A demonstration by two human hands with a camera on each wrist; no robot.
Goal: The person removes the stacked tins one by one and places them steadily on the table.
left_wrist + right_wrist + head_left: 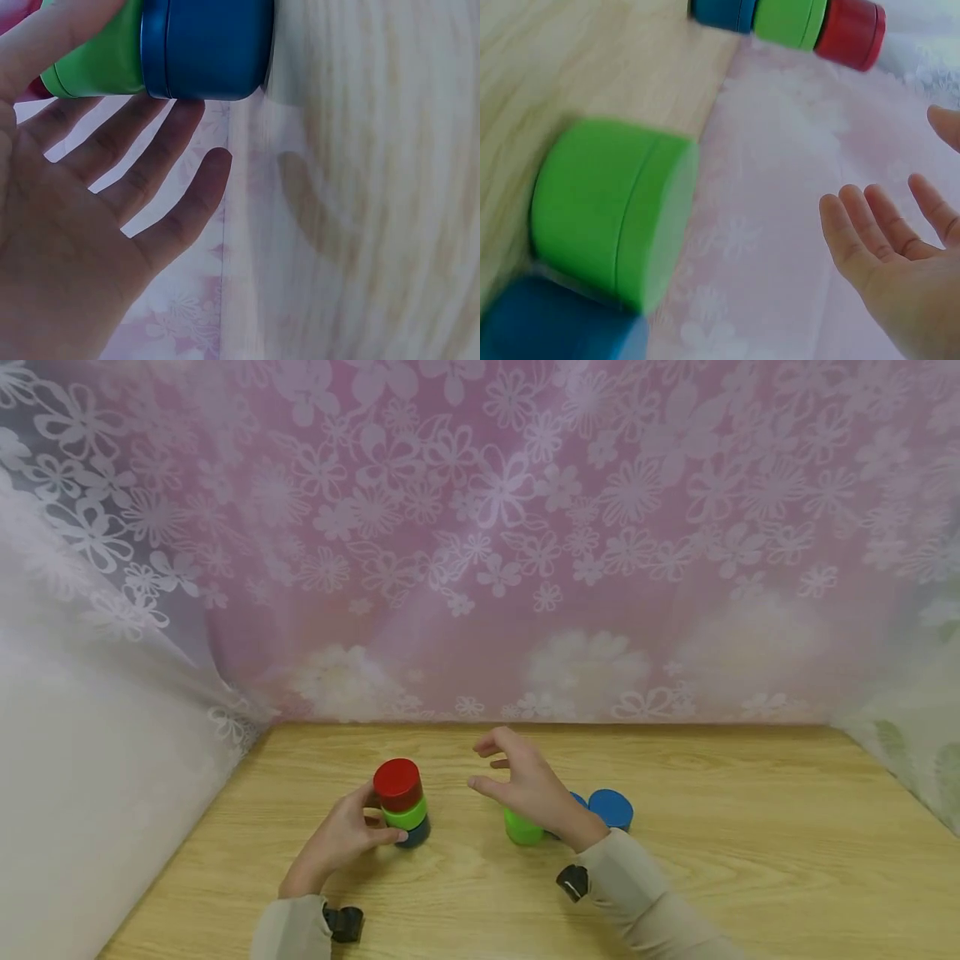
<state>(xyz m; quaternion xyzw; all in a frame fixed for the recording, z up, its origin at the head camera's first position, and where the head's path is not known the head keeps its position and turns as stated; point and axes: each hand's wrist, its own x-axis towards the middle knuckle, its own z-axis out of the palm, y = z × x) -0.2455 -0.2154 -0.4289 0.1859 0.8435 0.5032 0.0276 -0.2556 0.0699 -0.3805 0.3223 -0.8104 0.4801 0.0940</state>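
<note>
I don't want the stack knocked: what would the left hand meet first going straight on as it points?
Most likely the red, green and blue stack, which the left hand seems to be holding.

Left hand (347,833) grips a tub stack (405,815) — red, green, blue; right hand (525,785) hovers near another green tub (522,832).

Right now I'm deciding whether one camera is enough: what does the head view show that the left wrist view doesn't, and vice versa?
Only the head view: the right hand, the separate green container and the blue containers to its right.
Only the left wrist view: the left hand's palm face-on.
Both: the left hand on the stack in blue, green and red, the table, the patterned cloth.
</note>
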